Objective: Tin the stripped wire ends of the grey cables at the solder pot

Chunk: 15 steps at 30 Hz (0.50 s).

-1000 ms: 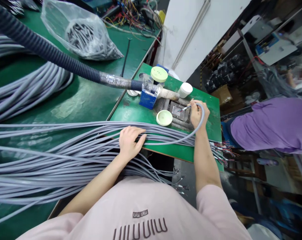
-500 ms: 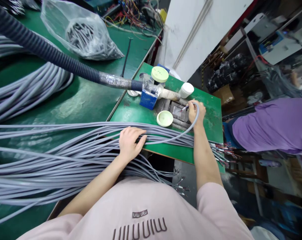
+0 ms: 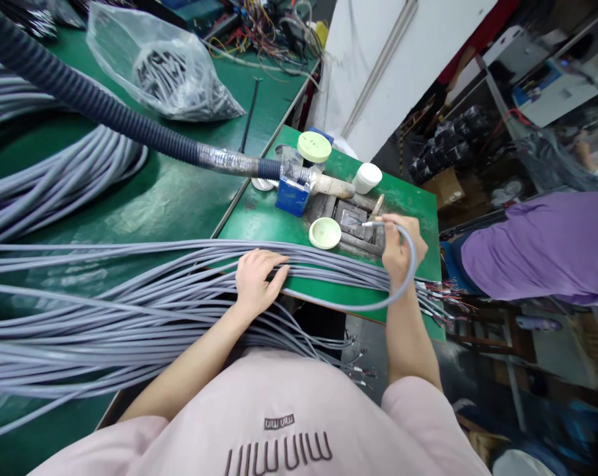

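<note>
My right hand [image 3: 402, 248] is closed on a grey cable [image 3: 410, 279] near its stripped end, and the cable loops back under the wrist. Its thin bare wires [image 3: 357, 223] reach over the silvery square of a grimy solder pot [image 3: 361, 246]; whether they touch the surface is hard to tell. Flat across a thick bundle of grey cables [image 3: 323, 260] lies my left hand [image 3: 258, 281], its thumb apart from the fingers. Beyond my right forearm, the bundle's stripped ends [image 3: 450, 294] show coloured wires.
Beside the pot stand a shallow pale-green dish [image 3: 325, 233], a white tub [image 3: 367, 177] and a green-lidded jar [image 3: 314, 147]. A ribbed hose [image 3: 170, 139] reaches the pot past a blue box [image 3: 292, 197]. A person in purple [image 3: 541, 248] is at the right.
My right hand has moved nearer to me and slightly right, turning with the cable, whose loop now hangs lower. The left hand stays on the bundle.
</note>
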Motion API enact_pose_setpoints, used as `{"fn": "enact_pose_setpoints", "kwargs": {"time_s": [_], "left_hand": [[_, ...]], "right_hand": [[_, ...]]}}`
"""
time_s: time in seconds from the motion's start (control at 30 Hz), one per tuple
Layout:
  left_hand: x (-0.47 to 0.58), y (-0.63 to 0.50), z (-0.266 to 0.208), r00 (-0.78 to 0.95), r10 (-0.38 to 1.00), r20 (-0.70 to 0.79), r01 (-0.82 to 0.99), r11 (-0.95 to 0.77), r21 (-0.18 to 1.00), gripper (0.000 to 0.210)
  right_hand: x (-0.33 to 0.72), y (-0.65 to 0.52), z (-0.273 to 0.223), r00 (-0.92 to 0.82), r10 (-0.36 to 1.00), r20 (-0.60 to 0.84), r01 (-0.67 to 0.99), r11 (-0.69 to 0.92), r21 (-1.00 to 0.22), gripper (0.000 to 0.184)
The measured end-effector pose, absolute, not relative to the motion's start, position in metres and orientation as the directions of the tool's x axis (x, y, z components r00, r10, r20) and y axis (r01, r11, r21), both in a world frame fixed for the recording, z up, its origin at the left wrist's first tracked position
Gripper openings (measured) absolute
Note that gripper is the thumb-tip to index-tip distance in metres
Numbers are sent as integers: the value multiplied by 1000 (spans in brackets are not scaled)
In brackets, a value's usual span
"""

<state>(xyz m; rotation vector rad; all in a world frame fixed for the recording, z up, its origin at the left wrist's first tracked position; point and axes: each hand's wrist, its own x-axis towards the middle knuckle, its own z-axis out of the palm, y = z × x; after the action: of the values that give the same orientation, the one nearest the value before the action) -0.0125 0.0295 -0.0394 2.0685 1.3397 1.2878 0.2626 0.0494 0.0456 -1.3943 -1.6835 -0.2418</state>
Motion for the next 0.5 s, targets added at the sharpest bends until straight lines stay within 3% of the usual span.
{"fn": "enact_pose_setpoints", "kwargs": {"time_s": [0.13,0.23,0.37,0.5], "left_hand": [[-1,18,-28,153,911,384,156,-406,901,18],[18,3,-18,365,917,164,-194,-97,976,27],[39,-13,-12,594,804,-31,-457,369,809,43],[43,-20,-11,633,770,-82,-530,509,678,41]], "right_hand": [[231,-8,50,-172,575,800,737,614,-283,26],[215,-41,37,-293,560,775,696,681,-229,36],[203,-69,17,-354,568,743,699,689,-194,30],[199,-85,6,-348,568,746,715,675,-180,26]]}}
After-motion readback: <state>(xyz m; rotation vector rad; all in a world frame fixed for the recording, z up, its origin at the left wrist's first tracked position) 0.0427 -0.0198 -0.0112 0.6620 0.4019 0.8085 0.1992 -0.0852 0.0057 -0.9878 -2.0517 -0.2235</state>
